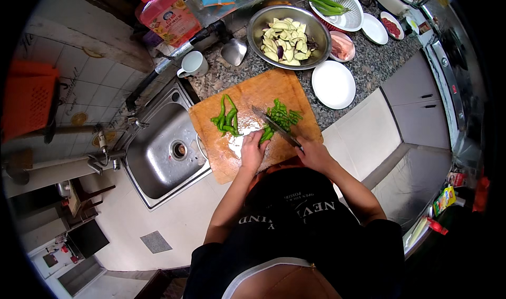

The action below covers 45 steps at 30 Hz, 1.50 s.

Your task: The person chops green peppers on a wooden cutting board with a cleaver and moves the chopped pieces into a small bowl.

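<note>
A wooden cutting board (pixel 253 90) lies in front of me, wet in its middle. My right hand (pixel 312 154) is wrapped round the handle of a kitchen knife (pixel 278 127), its blade pointing up and left across the board. Beside the blade, my left hand (pixel 254 150) has its fingers curled against a piece of green pepper (pixel 267 134); the fingertips partly hide it. A heap of chopped green pepper (pixel 284 114) sits on the far side of the blade. Several whole green peppers (pixel 227 118) lie on the board's left part.
Left of the board is a steel sink (pixel 153 151). Beyond the board stand a mug (pixel 193 64), a metal spatula head (pixel 233 52), a steel bowl of sliced eggplant (pixel 253 30), a white plate (pixel 333 85), a bowl of meat (pixel 342 47) and a colander with long green peppers (pixel 354 19).
</note>
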Each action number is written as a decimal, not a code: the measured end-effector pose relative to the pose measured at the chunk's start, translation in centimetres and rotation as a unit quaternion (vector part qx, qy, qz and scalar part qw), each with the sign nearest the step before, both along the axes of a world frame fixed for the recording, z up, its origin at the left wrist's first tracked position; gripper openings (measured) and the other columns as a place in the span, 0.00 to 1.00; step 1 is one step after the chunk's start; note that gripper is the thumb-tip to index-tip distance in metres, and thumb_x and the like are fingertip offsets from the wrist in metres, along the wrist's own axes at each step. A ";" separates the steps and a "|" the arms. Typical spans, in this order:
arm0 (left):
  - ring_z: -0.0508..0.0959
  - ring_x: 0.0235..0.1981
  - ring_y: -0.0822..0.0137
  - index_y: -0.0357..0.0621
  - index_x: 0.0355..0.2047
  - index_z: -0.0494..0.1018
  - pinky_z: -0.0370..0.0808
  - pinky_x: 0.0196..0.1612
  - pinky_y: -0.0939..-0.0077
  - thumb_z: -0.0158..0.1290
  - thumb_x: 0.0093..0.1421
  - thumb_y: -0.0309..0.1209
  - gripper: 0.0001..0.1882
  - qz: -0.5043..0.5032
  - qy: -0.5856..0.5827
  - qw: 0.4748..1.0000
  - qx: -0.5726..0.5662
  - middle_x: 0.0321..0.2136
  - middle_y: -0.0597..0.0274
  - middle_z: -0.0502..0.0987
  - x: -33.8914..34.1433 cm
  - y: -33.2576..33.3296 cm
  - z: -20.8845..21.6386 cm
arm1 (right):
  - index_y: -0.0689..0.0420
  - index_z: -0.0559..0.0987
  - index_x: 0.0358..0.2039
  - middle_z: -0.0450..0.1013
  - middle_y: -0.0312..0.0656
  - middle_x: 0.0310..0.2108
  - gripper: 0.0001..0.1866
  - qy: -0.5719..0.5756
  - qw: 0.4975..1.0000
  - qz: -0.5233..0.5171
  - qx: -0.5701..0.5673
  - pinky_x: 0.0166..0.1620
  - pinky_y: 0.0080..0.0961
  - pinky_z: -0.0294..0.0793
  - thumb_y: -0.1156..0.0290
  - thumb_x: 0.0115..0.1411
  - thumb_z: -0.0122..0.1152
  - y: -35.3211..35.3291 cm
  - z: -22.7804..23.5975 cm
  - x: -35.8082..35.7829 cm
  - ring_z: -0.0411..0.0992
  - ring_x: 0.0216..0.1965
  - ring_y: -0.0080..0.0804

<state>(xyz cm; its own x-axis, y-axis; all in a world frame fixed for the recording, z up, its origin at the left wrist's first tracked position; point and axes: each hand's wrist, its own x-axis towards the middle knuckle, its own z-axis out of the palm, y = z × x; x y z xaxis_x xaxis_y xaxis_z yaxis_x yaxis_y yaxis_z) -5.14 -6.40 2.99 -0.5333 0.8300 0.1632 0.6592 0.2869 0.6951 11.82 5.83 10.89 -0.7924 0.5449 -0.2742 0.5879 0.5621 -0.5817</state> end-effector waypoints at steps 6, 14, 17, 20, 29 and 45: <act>0.72 0.37 0.51 0.42 0.36 0.73 0.70 0.40 0.63 0.60 0.49 0.31 0.14 0.025 -0.001 0.999 -0.043 0.33 0.52 0.73 0.4 0.0 -0.3 | 0.58 0.69 0.36 0.73 0.54 0.21 0.09 -0.013 1.000 0.023 0.012 0.30 0.52 0.70 0.67 0.57 0.48 -0.5 1.3 0.0 0.72 0.26 0.57; 0.72 0.33 0.50 0.39 0.33 0.72 0.70 0.37 0.62 0.59 0.49 0.29 0.12 0.027 -0.004 1.000 0.005 0.30 0.52 0.72 0.1 -0.1 -1.3 | 0.59 0.69 0.36 0.73 0.54 0.21 0.09 -0.062 0.998 0.016 0.013 0.29 0.53 0.71 0.70 0.56 0.46 -1.2 0.8 -1.2 0.73 0.25 0.56; 0.72 0.31 0.51 0.39 0.32 0.72 0.70 0.34 0.63 0.59 0.49 0.28 0.11 0.018 -0.017 1.000 -0.002 0.29 0.53 0.72 -0.4 -0.2 -1.6 | 0.60 0.70 0.37 0.73 0.56 0.21 0.09 -0.029 0.999 0.024 0.010 0.30 0.54 0.70 0.71 0.56 0.45 -0.7 -0.7 -1.8 0.72 0.25 0.58; 0.72 0.30 0.52 0.40 0.31 0.72 0.69 0.33 0.64 0.59 0.49 0.26 0.10 0.015 -0.025 1.000 0.009 0.28 0.54 0.72 -0.5 0.1 -2.1 | 0.60 0.70 0.37 0.73 0.56 0.21 0.10 -0.047 0.999 0.017 0.019 0.31 0.54 0.70 0.70 0.57 0.45 -0.7 -2.4 -3.2 0.72 0.26 0.58; 0.72 0.30 0.53 0.39 0.29 0.71 0.69 0.33 0.63 0.60 0.48 0.25 0.10 0.024 -0.041 0.998 0.032 0.27 0.53 0.71 -0.7 0.4 -1.6 | 0.59 0.69 0.38 0.73 0.56 0.23 0.10 -0.139 0.989 0.052 0.003 0.30 0.52 0.71 0.69 0.57 0.46 -0.4 2.1 -1.8 0.73 0.27 0.55; 0.71 0.26 0.51 0.38 0.26 0.69 0.69 0.30 0.62 0.60 0.47 0.26 0.10 -0.015 -0.022 0.998 0.056 0.24 0.52 0.69 -1.6 0.6 -2.0 | 0.60 0.70 0.38 0.73 0.55 0.23 0.12 -0.138 0.989 0.049 0.021 0.31 0.52 0.70 0.66 0.58 0.46 -1.9 1.7 -2.4 0.72 0.27 0.58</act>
<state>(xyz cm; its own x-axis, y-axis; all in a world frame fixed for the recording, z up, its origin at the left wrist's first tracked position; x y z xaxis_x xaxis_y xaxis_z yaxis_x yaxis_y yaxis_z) -6.74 -5.81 0.97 -0.5180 0.8233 0.2319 0.6341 0.1877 0.7501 9.47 3.88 12.57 -0.7398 0.4858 -0.4655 0.6629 0.6443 -0.3813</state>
